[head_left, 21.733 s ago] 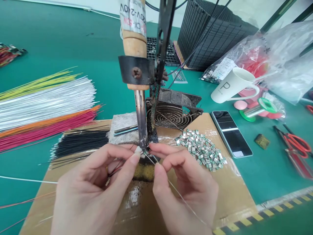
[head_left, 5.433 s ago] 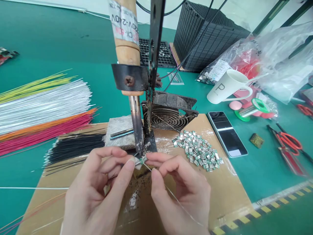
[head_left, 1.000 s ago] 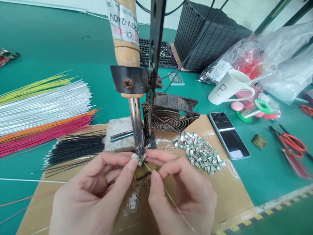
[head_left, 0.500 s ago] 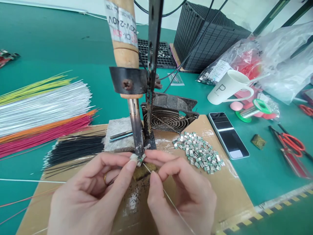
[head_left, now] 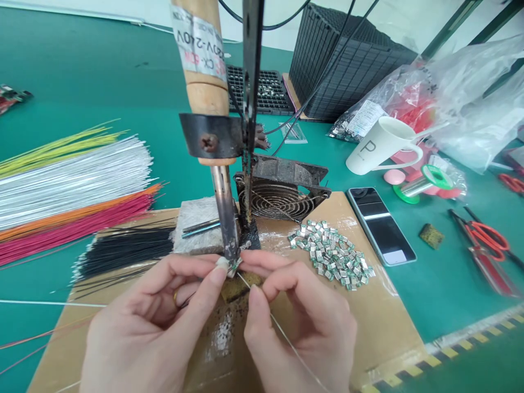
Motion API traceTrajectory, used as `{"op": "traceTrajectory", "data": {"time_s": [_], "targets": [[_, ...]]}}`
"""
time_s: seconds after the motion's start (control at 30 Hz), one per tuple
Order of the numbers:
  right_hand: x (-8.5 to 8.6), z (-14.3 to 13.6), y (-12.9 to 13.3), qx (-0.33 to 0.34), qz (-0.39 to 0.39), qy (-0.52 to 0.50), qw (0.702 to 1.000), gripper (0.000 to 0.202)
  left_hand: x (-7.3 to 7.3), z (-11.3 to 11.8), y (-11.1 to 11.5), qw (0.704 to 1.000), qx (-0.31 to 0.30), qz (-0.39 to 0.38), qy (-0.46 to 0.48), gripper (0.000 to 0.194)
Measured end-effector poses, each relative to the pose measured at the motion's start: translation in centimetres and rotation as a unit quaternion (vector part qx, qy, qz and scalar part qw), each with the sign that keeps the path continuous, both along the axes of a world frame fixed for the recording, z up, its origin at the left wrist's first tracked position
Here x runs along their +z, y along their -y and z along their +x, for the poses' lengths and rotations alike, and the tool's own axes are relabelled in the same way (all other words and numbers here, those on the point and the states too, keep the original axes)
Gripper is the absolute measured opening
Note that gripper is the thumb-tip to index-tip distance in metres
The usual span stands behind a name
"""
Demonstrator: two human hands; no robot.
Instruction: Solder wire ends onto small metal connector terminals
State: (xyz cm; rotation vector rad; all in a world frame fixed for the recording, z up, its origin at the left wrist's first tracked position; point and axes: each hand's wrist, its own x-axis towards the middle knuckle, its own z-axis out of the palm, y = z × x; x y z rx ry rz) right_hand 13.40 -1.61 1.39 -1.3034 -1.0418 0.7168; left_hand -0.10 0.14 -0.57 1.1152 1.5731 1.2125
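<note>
My left hand (head_left: 164, 322) pinches a tiny green-and-silver circuit board (head_left: 232, 267) between thumb and forefinger, right below the tip of a wooden-handled soldering iron (head_left: 228, 224) fixed pointing down in a stand. My right hand (head_left: 303, 322) is closed on a thin strand of solder wire (head_left: 282, 330), its end close to the board; the strand trails down to the lower right. Fingers cover most of the board, so contact with the iron tip cannot be made out. A brown sponge (head_left: 241, 286) lies under the fingertips.
Right of the iron lies a pile of small metal-cased boards (head_left: 331, 254), beside a phone (head_left: 381, 226). Behind stands a fan (head_left: 282, 188). Bundled white wires (head_left: 77, 177) and black wires (head_left: 126, 248) lie left. A mug (head_left: 379, 147), solder spool (head_left: 423, 183) and pliers (head_left: 487, 240) sit right.
The whole view has shifted very slightly. Both hands keep their grips at the iron tip, with the right hand a touch further left.
</note>
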Motion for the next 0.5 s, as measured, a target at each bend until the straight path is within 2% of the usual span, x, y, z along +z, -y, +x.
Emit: {"op": "traceTrajectory", "data": {"time_s": [0.37,0.5], "targets": [[-0.10,0.07,-0.02,0.004,0.003,-0.001,1.000,0.031,0.50,0.06,-0.44,1.000,-0.019,0.009,0.017,0.010],[-0.12,0.04,-0.12,0.003,0.010,-0.011,1.000,0.033,0.46,0.15,-0.42,1.000,-0.021,-0.010,0.013,0.012]]}}
